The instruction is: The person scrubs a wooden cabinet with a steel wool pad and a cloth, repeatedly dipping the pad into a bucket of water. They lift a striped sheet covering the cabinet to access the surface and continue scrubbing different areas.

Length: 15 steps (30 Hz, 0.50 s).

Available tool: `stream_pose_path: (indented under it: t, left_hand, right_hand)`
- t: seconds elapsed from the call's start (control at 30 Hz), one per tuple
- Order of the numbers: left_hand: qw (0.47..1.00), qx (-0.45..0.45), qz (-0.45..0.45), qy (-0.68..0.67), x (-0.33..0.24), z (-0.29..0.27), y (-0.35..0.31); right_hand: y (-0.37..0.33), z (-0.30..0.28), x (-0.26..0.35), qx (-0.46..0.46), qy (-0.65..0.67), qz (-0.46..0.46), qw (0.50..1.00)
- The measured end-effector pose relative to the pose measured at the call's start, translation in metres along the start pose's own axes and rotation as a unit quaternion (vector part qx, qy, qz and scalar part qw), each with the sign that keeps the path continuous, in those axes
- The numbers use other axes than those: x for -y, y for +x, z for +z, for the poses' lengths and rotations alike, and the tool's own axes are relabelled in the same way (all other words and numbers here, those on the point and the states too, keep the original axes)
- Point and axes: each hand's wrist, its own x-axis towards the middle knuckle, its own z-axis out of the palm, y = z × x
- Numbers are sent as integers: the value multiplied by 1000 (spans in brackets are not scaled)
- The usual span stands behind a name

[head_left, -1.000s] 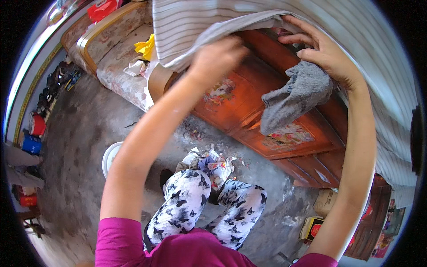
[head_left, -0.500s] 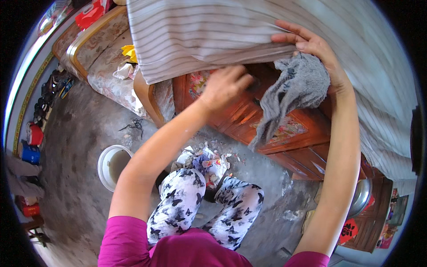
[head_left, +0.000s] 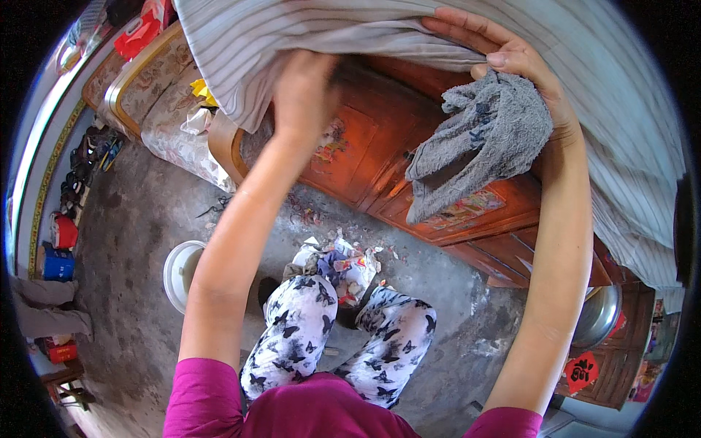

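Note:
A grey towel (head_left: 482, 139) hangs crumpled from my right hand (head_left: 527, 67), held at the palm and thumb. The outstretched fingers of that hand press up against a white striped cloth (head_left: 241, 36), which drapes over a reddish-brown wooden cabinet (head_left: 358, 146). Farther left, my left hand (head_left: 301, 91) is at the lifted lower edge of the cloth, in front of the cabinet's painted panel. Motion blurs its fingers, so their grip on the cloth cannot be made out.
A floral sofa (head_left: 171, 139) with wooden arms stands at the left. On the concrete floor are a white bucket (head_left: 175, 274) and a heap of rubbish (head_left: 354, 270) before my knees. Another person's legs (head_left: 51, 306) show far left. A metal basin (head_left: 597, 317) is at the right.
My left hand has moved left and up to the cloth's edge. The cloth is gathered higher, exposing more of the cabinet. The towel still hangs from my right hand, more spread out.

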Motion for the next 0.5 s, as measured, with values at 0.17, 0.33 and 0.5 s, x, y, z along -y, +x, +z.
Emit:
stream_pose_path:
  t: [0.17,0.33,0.5]
  left_hand:
    - [986,-5,162,-37,-71,53,-17]
    - [958,122,260,-14,-49,42,-20]
    - [960,144,163,176,58,-2,-2]
  right_hand:
    - [3,4,-13,-44,49,-8,998]
    - [-13,0,-14,-49,59,14,997]
    - [-12,2,-17,-56,42,-3,998]
